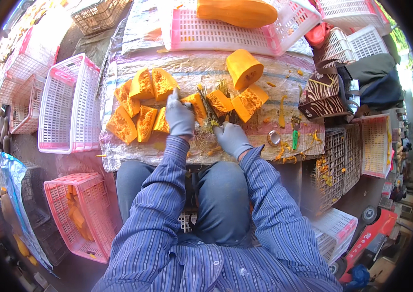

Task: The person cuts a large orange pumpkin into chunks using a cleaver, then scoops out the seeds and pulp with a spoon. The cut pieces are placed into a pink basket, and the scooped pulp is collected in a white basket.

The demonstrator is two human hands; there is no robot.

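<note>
Both of my hands wear grey gloves. My right hand (232, 139) grips a knife, whose dark, residue-smeared blade (208, 106) points away from me among the squash pieces. Beside that blade stands a cut squash chunk (195, 106). My left hand (180, 115) is left of it, index finger reaching to the edge of another chunk (164, 84); whether the curled fingers grip anything is hidden. Several orange chunks (121, 125) with stringy flesh lie to the left. Right of the knife are two more cut pieces (249, 102) and a large squash section (244, 68).
A woven plastic sheet (199, 62) covers the work surface. A green-handled peeler (295, 135) and a metal ring (274, 138) lie at right. A pink-white crate (221, 36) bears a whole peeled squash (237, 14). Lower left, a pink crate (82, 215) holds orange pieces. A zebra-striped bag (321, 91) sits right.
</note>
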